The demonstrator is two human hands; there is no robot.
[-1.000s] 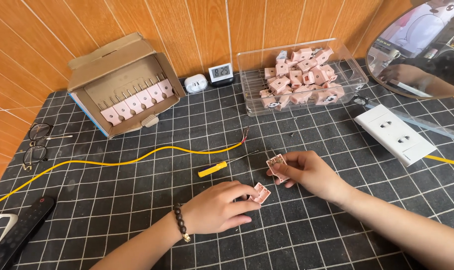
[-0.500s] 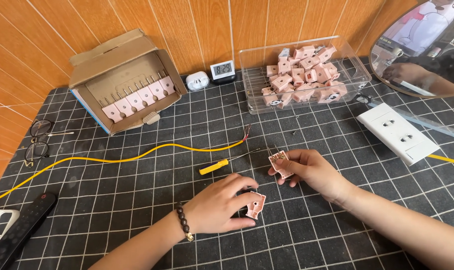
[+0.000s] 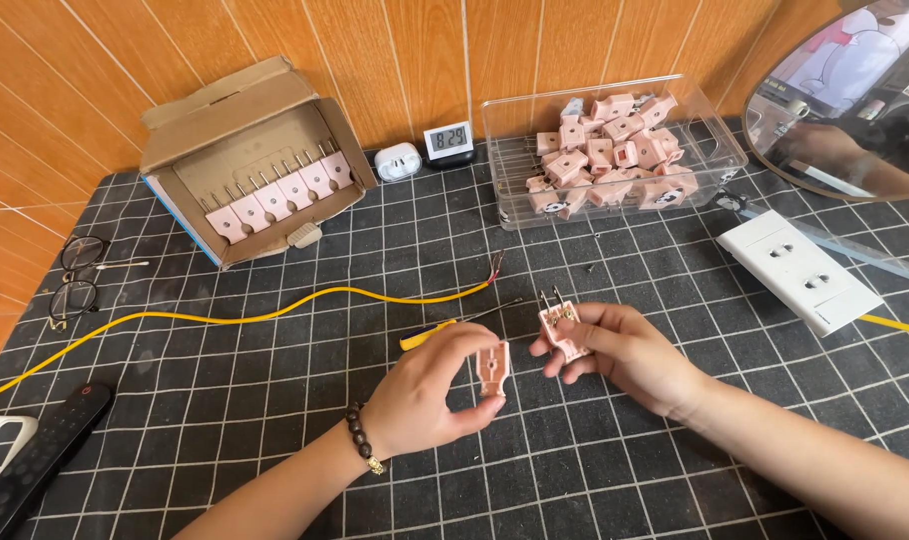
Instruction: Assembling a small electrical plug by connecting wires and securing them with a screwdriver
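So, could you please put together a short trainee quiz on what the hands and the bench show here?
1. True or false: the left hand holds a pink plug cover.
2. Which hand holds the plug half with metal prongs?
A. left
B. right
3. Fill in: the yellow wire lies on the ____ grid mat.

Key: 1 true; 2 B, the right hand; 3 black.
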